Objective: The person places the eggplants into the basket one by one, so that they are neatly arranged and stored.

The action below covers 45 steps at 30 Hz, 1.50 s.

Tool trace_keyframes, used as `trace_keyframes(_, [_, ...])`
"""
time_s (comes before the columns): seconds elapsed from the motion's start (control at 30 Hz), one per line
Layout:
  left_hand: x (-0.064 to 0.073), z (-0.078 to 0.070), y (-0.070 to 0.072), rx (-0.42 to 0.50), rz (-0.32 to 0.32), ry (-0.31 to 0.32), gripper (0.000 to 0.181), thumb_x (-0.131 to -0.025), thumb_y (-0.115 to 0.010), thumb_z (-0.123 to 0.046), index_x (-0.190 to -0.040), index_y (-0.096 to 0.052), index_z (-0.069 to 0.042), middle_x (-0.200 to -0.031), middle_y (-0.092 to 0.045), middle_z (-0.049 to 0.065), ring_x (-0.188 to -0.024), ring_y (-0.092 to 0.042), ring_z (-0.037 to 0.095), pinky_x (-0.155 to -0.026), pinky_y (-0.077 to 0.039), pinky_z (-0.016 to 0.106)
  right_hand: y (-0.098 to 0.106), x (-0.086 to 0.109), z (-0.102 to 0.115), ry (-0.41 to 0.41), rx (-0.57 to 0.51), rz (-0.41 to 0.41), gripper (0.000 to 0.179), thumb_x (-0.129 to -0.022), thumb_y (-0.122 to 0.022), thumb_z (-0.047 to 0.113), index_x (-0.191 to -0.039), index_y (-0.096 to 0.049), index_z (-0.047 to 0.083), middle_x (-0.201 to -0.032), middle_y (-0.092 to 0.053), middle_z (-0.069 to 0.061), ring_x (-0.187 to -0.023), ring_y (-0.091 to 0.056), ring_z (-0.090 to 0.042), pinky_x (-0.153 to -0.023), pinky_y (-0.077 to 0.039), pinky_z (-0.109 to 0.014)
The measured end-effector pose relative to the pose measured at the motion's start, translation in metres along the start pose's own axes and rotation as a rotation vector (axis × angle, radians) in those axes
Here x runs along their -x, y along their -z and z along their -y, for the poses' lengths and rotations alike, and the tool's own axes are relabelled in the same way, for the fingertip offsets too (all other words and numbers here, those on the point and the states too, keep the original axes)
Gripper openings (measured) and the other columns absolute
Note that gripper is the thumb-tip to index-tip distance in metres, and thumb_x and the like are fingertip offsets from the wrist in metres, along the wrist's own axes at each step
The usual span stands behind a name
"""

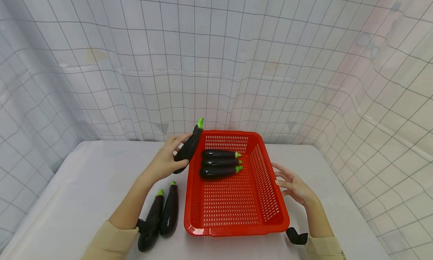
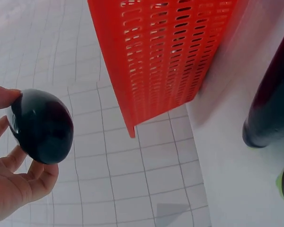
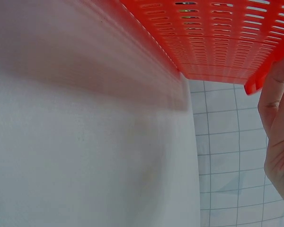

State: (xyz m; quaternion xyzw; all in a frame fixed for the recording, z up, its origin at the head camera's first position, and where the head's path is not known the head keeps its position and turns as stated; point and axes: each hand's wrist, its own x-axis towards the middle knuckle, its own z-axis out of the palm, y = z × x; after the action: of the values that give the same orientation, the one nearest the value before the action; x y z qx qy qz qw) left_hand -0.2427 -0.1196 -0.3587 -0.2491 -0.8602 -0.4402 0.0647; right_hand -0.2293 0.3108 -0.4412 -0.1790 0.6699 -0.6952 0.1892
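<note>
My left hand (image 1: 165, 159) grips a dark purple eggplant (image 1: 190, 146) beside the left rim of a red slotted plastic basket (image 1: 236, 231). The eggplant tilts, with its green stem end up and toward the back. In the left wrist view, its rounded bottom end (image 2: 42, 125) shows between thumb and fingers. Inside the basket, three eggplants (image 1: 219, 162) lie side by side toward the back left, stems pointing right. My right hand (image 1: 297, 188) is at the basket's right side, its loosely bent fingers right at the rim.
Two more eggplants (image 1: 170, 211) lie on the white table (image 1: 111, 177) left of the basket, partly under my left forearm. A white gridded curtain (image 1: 209, 72) hangs behind the table and along both sides. Black straps sit near both wrists.
</note>
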Motion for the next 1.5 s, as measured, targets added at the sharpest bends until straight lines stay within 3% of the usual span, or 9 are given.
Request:
trace_keyframes(0.17, [-0.007,-0.014,-0.019,-0.164,0.017,-0.090,0.073,-0.075,-0.063,-0.001,-0.139,-0.038,-0.023,-0.121,-0.043,0.013,-0.100,-0.044,0.031,-0.074,-0.046,0.042,0.000,0.000,0.000,-0.002,0.005,-0.006,0.060,-0.093,-0.043,-0.005,-0.145,-0.016,0.003,-0.116,-0.052,-0.010,-0.092,-0.062,-0.019,-0.061,-0.053,-0.032])
trace_keyframes(0.4, [-0.012,-0.027,-0.047,-0.414,0.042,-0.233,0.068,-0.075,-0.068,-0.006,-0.136,-0.043,-0.021,-0.116,-0.047,0.008,-0.090,-0.045,0.028,-0.076,-0.045,0.039,0.000,0.001,0.000,0.002,0.007,-0.003,0.059,-0.093,-0.043,-0.005,-0.145,-0.015,0.003,-0.117,-0.052,-0.010,-0.093,-0.061,-0.020,-0.062,-0.053,-0.033])
trace_keyframes(0.7, [-0.014,-0.030,-0.076,-0.567,0.098,-0.370,0.065,-0.076,-0.069,-0.008,-0.134,-0.045,-0.023,-0.118,-0.048,0.008,-0.090,-0.045,0.027,-0.073,-0.042,0.039,-0.002,0.000,0.001,0.006,-0.005,0.000,0.059,-0.093,-0.043,-0.005,-0.145,-0.015,0.003,-0.118,-0.051,-0.012,-0.094,-0.061,-0.021,-0.062,-0.053,-0.034])
trace_keyframes(0.93, [-0.014,-0.029,-0.095,-0.752,0.186,-0.389,0.070,-0.076,-0.073,-0.019,-0.137,-0.040,-0.030,-0.121,-0.046,0.007,-0.092,-0.045,0.026,-0.077,-0.043,0.037,-0.002,-0.001,0.002,0.014,-0.015,0.003,0.060,-0.093,-0.042,-0.006,-0.145,-0.014,0.002,-0.118,-0.050,-0.012,-0.093,-0.061,-0.020,-0.062,-0.054,-0.034])
trace_keyframes(1.3, [-0.016,-0.011,-0.120,-0.890,0.322,-0.407,0.072,-0.072,-0.077,-0.029,-0.135,-0.042,-0.032,-0.121,-0.045,0.005,-0.097,-0.044,0.026,-0.084,-0.042,0.041,-0.002,-0.001,0.002,0.017,-0.015,0.010,0.059,-0.093,-0.042,-0.006,-0.145,-0.015,0.002,-0.119,-0.050,-0.013,-0.094,-0.061,-0.021,-0.063,-0.053,-0.034])
trace_keyframes(1.5, [-0.016,-0.005,-0.127,-0.927,0.361,-0.409,0.070,-0.072,-0.077,-0.029,-0.134,-0.044,-0.032,-0.120,-0.047,0.005,-0.098,-0.045,0.026,-0.083,-0.044,0.040,-0.001,-0.001,0.001,0.017,-0.021,0.012,0.059,-0.093,-0.042,-0.006,-0.145,-0.015,0.002,-0.119,-0.050,-0.012,-0.094,-0.061,-0.020,-0.063,-0.053,-0.034])
